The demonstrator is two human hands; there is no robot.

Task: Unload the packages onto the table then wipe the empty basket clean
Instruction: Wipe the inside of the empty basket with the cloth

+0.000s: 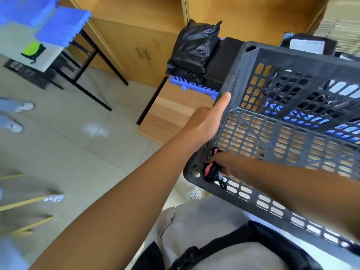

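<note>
A dark grey slotted plastic basket fills the right half of the view, held up and tilted, with nothing inside it. My left hand grips its left wall from outside, thumb lying up along the corner edge. My right hand reaches inside at the near left corner and holds a bunched black and pink cloth against the basket's wall. Black wrapped packages lie on the wooden table behind the basket, on a blue slatted mat.
Wooden cabinets stand behind the table. A black-legged table with blue items stands at the far left on the tiled floor. Someone's feet in white shoes show at the left edge. More packages sit beyond the basket's far rim.
</note>
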